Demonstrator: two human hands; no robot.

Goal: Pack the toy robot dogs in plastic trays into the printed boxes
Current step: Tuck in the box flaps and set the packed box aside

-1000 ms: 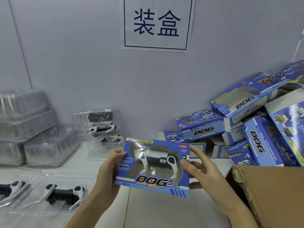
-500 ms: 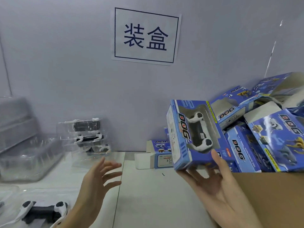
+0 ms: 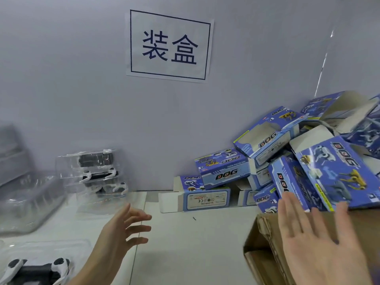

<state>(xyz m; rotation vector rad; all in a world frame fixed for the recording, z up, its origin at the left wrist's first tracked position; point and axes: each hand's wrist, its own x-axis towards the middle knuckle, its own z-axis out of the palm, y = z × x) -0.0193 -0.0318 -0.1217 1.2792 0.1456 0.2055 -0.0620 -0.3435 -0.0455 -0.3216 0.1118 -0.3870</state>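
Boxes (image 3: 224,171) glossy printed card; trays (image 3: 93,171) clear shiny plastic; carton (image 3: 267,243) rough matt brown cardboard; tabletop (image 3: 185,243) smooth white; sign (image 3: 169,46) paper.

White table (image 3: 185,243) — boxes (image 3: 224,173), trays (image 3: 96,173)

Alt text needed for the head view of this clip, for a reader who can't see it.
Both hands are open and empty: the left hand hovers over the white table, the right hand above a brown cardboard carton. Blue printed boxes pile at right; toy robot dogs in plastic trays sit at left.
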